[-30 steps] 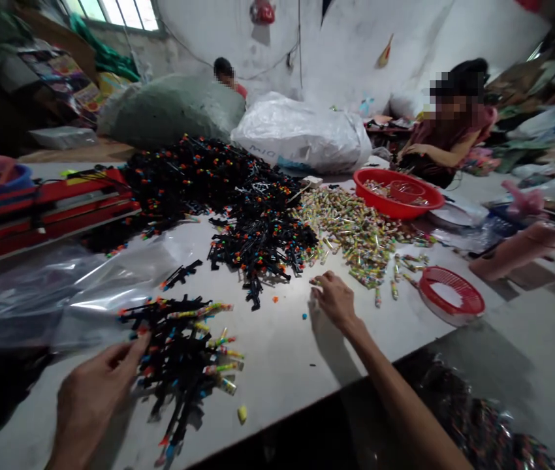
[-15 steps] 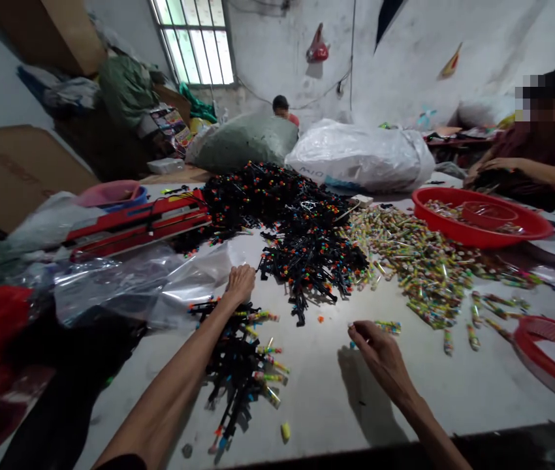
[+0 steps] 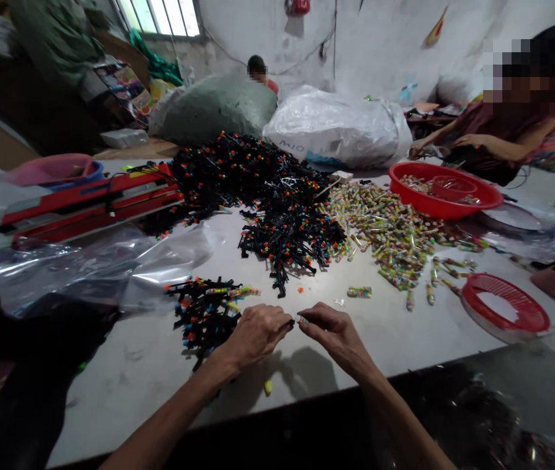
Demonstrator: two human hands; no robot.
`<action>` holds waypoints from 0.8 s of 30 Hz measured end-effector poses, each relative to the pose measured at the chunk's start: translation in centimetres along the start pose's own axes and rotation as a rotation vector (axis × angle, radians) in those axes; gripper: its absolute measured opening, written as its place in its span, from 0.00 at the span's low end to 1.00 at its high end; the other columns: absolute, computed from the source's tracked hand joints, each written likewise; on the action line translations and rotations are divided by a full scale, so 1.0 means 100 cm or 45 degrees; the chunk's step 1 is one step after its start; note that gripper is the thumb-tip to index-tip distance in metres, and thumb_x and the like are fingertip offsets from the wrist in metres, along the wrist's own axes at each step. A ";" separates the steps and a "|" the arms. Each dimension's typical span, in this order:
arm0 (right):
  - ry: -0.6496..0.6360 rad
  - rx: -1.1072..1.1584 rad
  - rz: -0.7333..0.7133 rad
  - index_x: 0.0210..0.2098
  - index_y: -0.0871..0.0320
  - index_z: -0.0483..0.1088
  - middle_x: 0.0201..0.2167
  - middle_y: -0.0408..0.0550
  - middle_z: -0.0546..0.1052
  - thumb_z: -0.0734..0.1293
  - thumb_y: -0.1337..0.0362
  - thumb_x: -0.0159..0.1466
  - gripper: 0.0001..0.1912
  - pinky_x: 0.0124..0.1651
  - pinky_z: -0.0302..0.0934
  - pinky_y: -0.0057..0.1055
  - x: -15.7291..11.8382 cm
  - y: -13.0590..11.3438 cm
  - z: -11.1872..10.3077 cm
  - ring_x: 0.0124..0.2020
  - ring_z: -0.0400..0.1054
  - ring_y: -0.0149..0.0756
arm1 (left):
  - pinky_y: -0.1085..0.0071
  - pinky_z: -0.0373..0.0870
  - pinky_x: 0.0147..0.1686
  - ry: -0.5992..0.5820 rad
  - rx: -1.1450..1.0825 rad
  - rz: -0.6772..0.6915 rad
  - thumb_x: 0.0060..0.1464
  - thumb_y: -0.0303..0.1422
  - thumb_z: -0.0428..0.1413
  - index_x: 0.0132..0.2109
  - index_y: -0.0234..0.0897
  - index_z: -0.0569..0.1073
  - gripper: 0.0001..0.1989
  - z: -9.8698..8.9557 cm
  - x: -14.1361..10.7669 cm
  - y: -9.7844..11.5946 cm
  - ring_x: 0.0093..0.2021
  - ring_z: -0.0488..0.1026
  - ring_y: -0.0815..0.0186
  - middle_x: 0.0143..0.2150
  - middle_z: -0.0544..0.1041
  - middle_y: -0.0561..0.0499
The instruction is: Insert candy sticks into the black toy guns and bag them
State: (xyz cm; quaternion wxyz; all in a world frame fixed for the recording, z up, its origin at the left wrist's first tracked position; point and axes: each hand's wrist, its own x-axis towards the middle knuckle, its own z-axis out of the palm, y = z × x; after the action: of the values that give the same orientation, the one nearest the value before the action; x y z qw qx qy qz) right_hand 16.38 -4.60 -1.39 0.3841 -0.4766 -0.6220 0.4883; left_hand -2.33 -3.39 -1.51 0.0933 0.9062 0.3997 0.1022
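My left hand is closed around a black toy gun; only its dark end pokes out past the fingertips. Facing it, almost touching, my right hand pinches a small candy tube, whose pale tip shows while the rest is hidden in the fingers. Beside and partly behind my left forearm lies a group of black toy guns, some with candy-filled tubes sticking out at their right ends. A larger heap of black toy guns with orange, blue and green bits rises beyond both hands.
Loose candy tubes spread right of the heap, and one tube lies nearer. A red basin and red basket stand at right. Plastic sheeting covers the left. A co-worker sits at far right.
My left hand has come right and nearer from the edge of the black heap, now with a toy gun. My right hand has moved left to meet it. The view has shifted right and down.
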 end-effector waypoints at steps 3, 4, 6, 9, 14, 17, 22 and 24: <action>-0.052 -0.039 -0.028 0.33 0.59 0.77 0.27 0.46 0.70 0.67 0.60 0.57 0.10 0.30 0.56 0.28 -0.004 0.001 -0.004 0.29 0.63 0.31 | 0.72 0.58 0.31 -0.026 -0.005 0.032 0.60 0.32 0.44 0.35 0.37 0.70 0.11 -0.001 -0.002 0.002 0.31 0.69 0.67 0.30 0.74 0.52; -0.063 -0.037 -0.031 0.34 0.59 0.77 0.27 0.46 0.70 0.67 0.60 0.57 0.10 0.31 0.56 0.28 -0.005 0.000 -0.005 0.29 0.64 0.32 | 0.71 0.58 0.31 -0.040 -0.003 0.034 0.60 0.32 0.44 0.35 0.37 0.70 0.11 -0.002 -0.002 0.003 0.31 0.69 0.67 0.30 0.74 0.52; -0.073 -0.029 -0.034 0.34 0.58 0.77 0.28 0.46 0.71 0.66 0.60 0.58 0.10 0.32 0.57 0.29 -0.007 -0.002 -0.005 0.30 0.64 0.32 | 0.71 0.58 0.31 -0.066 0.007 0.026 0.60 0.32 0.44 0.35 0.37 0.69 0.11 -0.003 -0.002 0.005 0.31 0.69 0.67 0.30 0.74 0.52; -0.079 -0.050 -0.064 0.34 0.58 0.77 0.27 0.46 0.71 0.67 0.61 0.57 0.09 0.32 0.58 0.29 -0.008 -0.004 -0.004 0.30 0.64 0.32 | 0.71 0.57 0.31 -0.077 0.013 0.015 0.61 0.33 0.43 0.35 0.37 0.69 0.12 -0.004 -0.003 0.008 0.31 0.69 0.67 0.30 0.74 0.51; -0.019 -0.085 -0.143 0.32 0.58 0.76 0.26 0.45 0.71 0.69 0.65 0.54 0.06 0.29 0.56 0.27 -0.010 0.000 -0.005 0.27 0.62 0.29 | 0.71 0.56 0.31 -0.057 -0.019 0.049 0.61 0.34 0.42 0.33 0.36 0.69 0.13 -0.005 -0.008 0.011 0.30 0.68 0.68 0.29 0.73 0.52; -0.056 -0.111 -0.199 0.32 0.58 0.76 0.27 0.45 0.70 0.69 0.66 0.54 0.06 0.29 0.56 0.26 -0.011 0.000 -0.005 0.27 0.63 0.29 | 0.71 0.56 0.31 -0.074 -0.047 0.048 0.61 0.34 0.43 0.33 0.36 0.69 0.14 -0.005 -0.009 0.011 0.30 0.68 0.68 0.29 0.73 0.52; -0.190 -0.296 -0.265 0.31 0.59 0.76 0.27 0.46 0.69 0.66 0.67 0.57 0.06 0.31 0.57 0.27 -0.017 0.002 0.005 0.29 0.64 0.30 | 0.71 0.57 0.32 -0.151 -0.060 0.061 0.61 0.34 0.44 0.34 0.37 0.71 0.13 -0.003 -0.008 0.012 0.31 0.69 0.67 0.29 0.74 0.52; -0.202 -0.307 -0.228 0.36 0.59 0.75 0.29 0.46 0.70 0.67 0.66 0.57 0.08 0.31 0.58 0.27 -0.017 0.009 0.005 0.29 0.64 0.30 | 0.71 0.59 0.32 -0.198 -0.045 0.052 0.60 0.33 0.45 0.35 0.38 0.71 0.12 -0.008 -0.013 0.005 0.32 0.70 0.67 0.30 0.75 0.52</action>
State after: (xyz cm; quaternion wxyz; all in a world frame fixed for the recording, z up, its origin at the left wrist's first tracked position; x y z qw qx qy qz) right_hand 16.57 -6.33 -2.37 0.3160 -0.4218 -0.7443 0.4101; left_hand -3.03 -4.64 -0.79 0.1380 0.9176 0.3707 0.0404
